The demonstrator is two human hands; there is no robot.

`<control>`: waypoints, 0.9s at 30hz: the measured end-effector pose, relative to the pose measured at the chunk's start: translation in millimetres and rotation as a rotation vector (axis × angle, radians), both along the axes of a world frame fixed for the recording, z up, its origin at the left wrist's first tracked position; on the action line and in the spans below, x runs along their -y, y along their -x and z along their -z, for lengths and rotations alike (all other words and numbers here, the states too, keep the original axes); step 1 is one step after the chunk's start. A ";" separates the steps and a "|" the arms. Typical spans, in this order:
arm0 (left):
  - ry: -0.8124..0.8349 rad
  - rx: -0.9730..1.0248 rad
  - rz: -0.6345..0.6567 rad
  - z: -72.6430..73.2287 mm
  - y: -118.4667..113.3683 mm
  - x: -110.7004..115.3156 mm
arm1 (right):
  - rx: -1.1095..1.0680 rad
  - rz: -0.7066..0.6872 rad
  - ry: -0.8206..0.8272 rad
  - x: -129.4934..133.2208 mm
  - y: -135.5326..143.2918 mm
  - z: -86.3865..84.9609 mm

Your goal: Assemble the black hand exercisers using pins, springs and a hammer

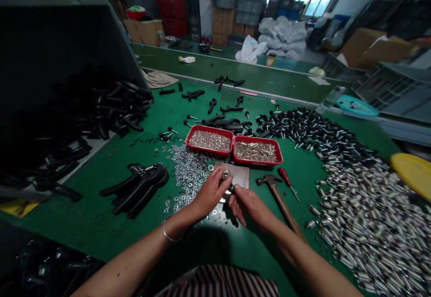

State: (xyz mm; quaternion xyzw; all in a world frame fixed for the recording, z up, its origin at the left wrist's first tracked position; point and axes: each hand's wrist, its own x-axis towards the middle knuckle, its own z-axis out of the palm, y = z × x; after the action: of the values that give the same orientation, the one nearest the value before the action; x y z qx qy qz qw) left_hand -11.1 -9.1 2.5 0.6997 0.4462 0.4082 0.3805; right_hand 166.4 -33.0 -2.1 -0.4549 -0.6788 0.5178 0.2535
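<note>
Over the middle of the green bench, my left hand (pixel 211 190) is closed around a small part with a shiny round metal end (pixel 226 174). My right hand (pixel 247 202) is close against it, with thumb and forefinger pinched at a dark piece (pixel 230 188) just below that metal end. The rest of the held part is hidden by my fingers. Beneath my hands is a flat metal plate (pixel 240 176). Loose nuts and washers (pixel 188 171) are spread beside my left hand. Two red trays, one of tiny rings (pixel 191 144) and one of small metal pins (pixel 278 155), stand beyond.
A claw hammer (pixel 281 203) and a red-handled screwdriver (pixel 288 182) lie right of my hands. Farther right are heaps of metal cylinders (pixel 363 225) and black-headed bolts (pixel 310 128). Black clamp-like parts (pixel 143 187) lie at left, before a large bin (pixel 124 41) of similar parts.
</note>
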 end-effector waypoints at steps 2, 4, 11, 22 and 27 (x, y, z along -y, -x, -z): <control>-0.108 -0.054 0.052 -0.4 -1.5 1.2 | -0.051 -0.052 0.089 1.0 -0.8 1.1; -0.079 -0.066 0.003 -0.5 -3.0 1.6 | -0.046 0.064 0.021 1.5 -2.6 -0.8; -0.158 -0.063 0.008 -6.3 -9.0 4.5 | -0.312 0.039 0.326 6.0 -2.8 -7.5; -0.149 -0.067 -0.131 -7.0 -10.9 10.4 | -0.313 0.202 0.146 7.1 -0.8 -15.4; -0.167 -0.428 0.103 -7.9 -14.2 -14.5 | -0.157 0.068 0.225 3.4 -9.1 -1.7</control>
State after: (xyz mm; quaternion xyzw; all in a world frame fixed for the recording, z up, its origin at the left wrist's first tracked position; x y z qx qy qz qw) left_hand 3.1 5.3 10.4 0.8212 0.4450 0.2661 0.2382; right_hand 175.5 -36.4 -0.5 -0.4612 -0.5788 0.6157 0.2704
